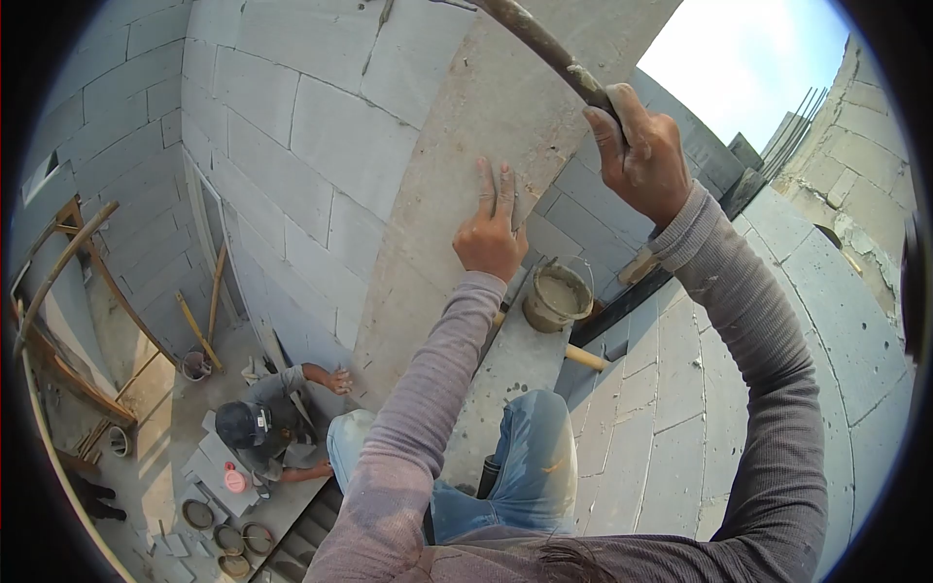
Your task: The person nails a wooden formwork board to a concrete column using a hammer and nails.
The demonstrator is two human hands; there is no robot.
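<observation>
My left hand lies against a smooth grey concrete column between the block walls, two fingers stretched up along its surface. Higher and to the right, my right hand is closed around the end of a long rounded bar, dusted with pale mortar. That bar runs up and left across the column and out of the top of the view. Below my hands, a bucket of grey mortar stands on a plank beside my knees.
A co-worker in a dark cap crouches far below at the left, near round pans and a pink object. Light block walls rise on both sides. Curved wooden poles stand at the far left. Thin rods stick up at the upper right.
</observation>
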